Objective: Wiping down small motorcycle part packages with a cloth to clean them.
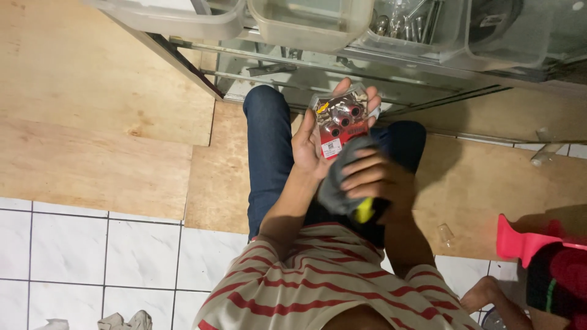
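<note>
Right at centre, left hand (310, 143) cups a clear plastic blister pack (339, 122) from underneath, palm up, fingers curled round its far edge at 12 o'clock, thumb side along the 9 o'clock edge. Pack is glossy and rigid, rounded-rectangle shape, red card backing, several small round metal-and-red parts under the bubble, white label patch at its near corner. Right hand (376, 177) sits at 5 o'clock from the pack, fingers closed tight round a bunched grey cloth (342, 174); cloth is soft, matte, crumpled, and its top fold touches the pack's near edge. A small yellow-green bit (364, 211) pokes out under that hand at 6 o'clock; cannot tell what it is.

Outward: dark blue denim knees (268, 146) below both hands, red-and-cream striped shirt (318, 281) at 6 o'clock. Bare plywood sheet (92, 110), light grain with knots, runs from 9 to 11 o'clock; white glazed floor tiles (79, 250) at 8 o'clock with a crumpled pale rag (125, 321). Translucent plastic tubs (312, 24) on a metal-framed glass shelf (367, 67) at 12 o'clock, one holding shiny metal hardware. Red plastic item (520, 241) and another person's bare foot (483, 293) at 4 o'clock.
</note>
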